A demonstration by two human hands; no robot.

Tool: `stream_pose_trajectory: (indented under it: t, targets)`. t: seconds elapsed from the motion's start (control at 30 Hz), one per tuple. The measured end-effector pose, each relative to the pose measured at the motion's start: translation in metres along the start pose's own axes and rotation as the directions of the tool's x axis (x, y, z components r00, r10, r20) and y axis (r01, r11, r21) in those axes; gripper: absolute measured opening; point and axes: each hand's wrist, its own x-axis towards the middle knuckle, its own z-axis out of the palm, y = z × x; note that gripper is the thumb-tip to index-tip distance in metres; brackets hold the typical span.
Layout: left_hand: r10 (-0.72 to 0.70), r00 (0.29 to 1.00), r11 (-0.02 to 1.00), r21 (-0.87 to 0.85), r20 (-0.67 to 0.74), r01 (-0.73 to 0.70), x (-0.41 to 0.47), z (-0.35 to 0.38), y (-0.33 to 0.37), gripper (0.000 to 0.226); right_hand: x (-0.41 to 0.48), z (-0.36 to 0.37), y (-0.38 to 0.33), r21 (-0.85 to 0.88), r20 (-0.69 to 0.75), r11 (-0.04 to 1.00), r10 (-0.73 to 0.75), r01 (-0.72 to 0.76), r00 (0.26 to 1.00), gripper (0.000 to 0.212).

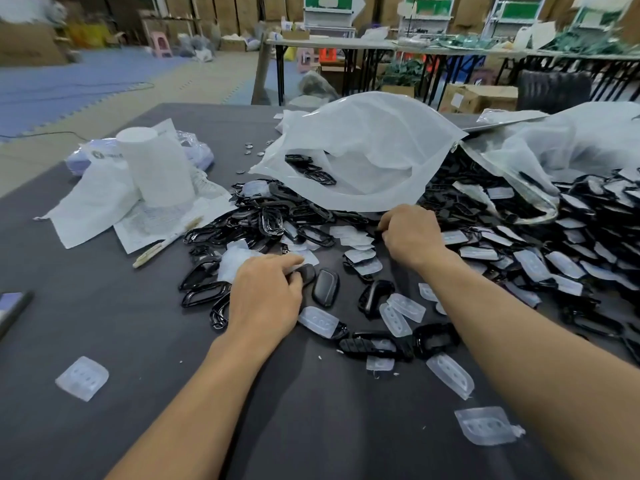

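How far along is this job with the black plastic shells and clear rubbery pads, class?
Early, it seems. Done: only a few translucent rubbery button pads lie apart on the dark table. In hand: the left hand grips a black oval plastic shell; the right hand pinches a small black piece. Left: the heap of black plastic frames and more in the white plastic bag.

One view, worn on the person's head, wide-angle, tilted forward and down over the dark grey flat table (pixel 86 358). Forearms run in from the bottom edge; left hand (pixel 265 296), on a black oval plastic shell (pixel 307 274), and right hand (pixel 412 233) sit close, mid-frame. Long white folding tables (pixel 332 44) far back, up top.
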Motion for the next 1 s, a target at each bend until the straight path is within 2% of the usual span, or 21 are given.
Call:
stream_pose_trajectory:
  t: [0.07, 0.13, 0.2, 0.27, 0.37, 0.43, 0.5, 0.6, 0.67, 0.73, 0.8, 0.83, 0.93, 0.97, 1.0]
  targets:
    - [0.034, 0.998, 0.995, 0.097, -0.057, -0.029, -0.001, 0.0, -0.001, 0.031, -0.006, -0.001, -0.001, 0.055, -0.101, 0.998, 0.033, -0.028, 0.994, 0.027]
    - [0.03, 0.995, 0.987, 0.159, -0.095, -0.015, -0.001, 0.0, -0.001, 0.039, -0.017, -0.006, -0.004, 0.261, -0.161, 0.963, 0.107, -0.063, 0.981, 0.023]
    - [0.001, 0.99, 0.988, 0.15, -0.143, 0.021, -0.001, -0.003, -0.001, 0.044, -0.035, -0.009, -0.017, 0.521, -0.148, 0.851, 0.166, -0.066, 0.975, 0.018]
    - [-0.007, 0.98, 0.989, 0.14, -0.2, 0.036, -0.001, -0.007, 0.002, 0.047, -0.054, -0.007, -0.037, 0.656, -0.129, 0.754, 0.158, -0.036, 0.979, 0.015]
    - [0.087, 0.968, 0.981, 0.192, -0.237, -0.041, -0.004, -0.012, 0.008, 0.028, -0.074, 0.007, -0.065, 0.711, -0.123, 0.703, 0.114, 0.007, 0.986, 0.009]
    - [0.117, 0.987, 0.952, 0.294, -0.109, -0.08, -0.007, -0.012, 0.009, 0.011, -0.082, 0.015, -0.075, 0.726, -0.117, 0.688, 0.121, 0.002, 0.986, 0.008]
    - [0.1, 0.995, 0.944, 0.315, 0.007, -0.097, -0.008, -0.01, 0.008, 0.015, -0.086, 0.02, -0.075, 0.738, -0.102, 0.675, 0.137, -0.017, 0.985, 0.007]
    - [0.111, 0.992, 0.957, 0.263, 0.054, -0.121, -0.005, -0.007, 0.003, 0.023, -0.09, 0.022, -0.071, 0.727, -0.094, 0.687, 0.133, -0.023, 0.987, 0.006]
    - [0.13, 0.991, 0.971, 0.202, 0.022, -0.132, -0.002, -0.004, 0.001, 0.022, -0.093, 0.021, -0.068, 0.743, -0.116, 0.669, 0.139, -0.007, 0.983, 0.007]
    - [0.116, 0.99, 0.991, 0.075, -0.086, -0.109, 0.001, -0.003, 0.001, 0.024, -0.094, 0.019, -0.067, 0.786, -0.111, 0.619, 0.142, -0.001, 0.984, 0.006]
    - [0.111, 0.982, 0.993, -0.014, -0.156, -0.114, 0.012, -0.002, 0.004, 0.035, -0.093, 0.018, -0.067, 0.815, -0.087, 0.579, 0.134, -0.006, 0.987, 0.007]
    - [0.128, 0.982, 0.992, -0.004, -0.139, -0.13, 0.02, -0.001, 0.008, 0.041, -0.093, 0.018, -0.067, 0.826, -0.08, 0.563, 0.13, -0.007, 0.988, 0.009]
    - [0.203, 0.978, 0.966, 0.157, 0.041, -0.207, 0.052, 0.008, 0.019, 0.05, -0.092, 0.019, -0.066, 0.864, -0.079, 0.503, 0.124, 0.005, 0.989, 0.006]
    - [0.196, 0.974, 0.949, 0.226, 0.115, -0.218, 0.061, 0.012, 0.021, 0.049, -0.092, 0.019, -0.065, 0.882, -0.078, 0.472, 0.121, 0.011, 0.99, 0.001]
    - [0.178, 0.969, 0.928, 0.298, 0.174, -0.224, 0.068, 0.016, 0.021, 0.045, -0.092, 0.019, -0.065, 0.89, -0.082, 0.456, 0.117, 0.02, 0.99, 0.006]
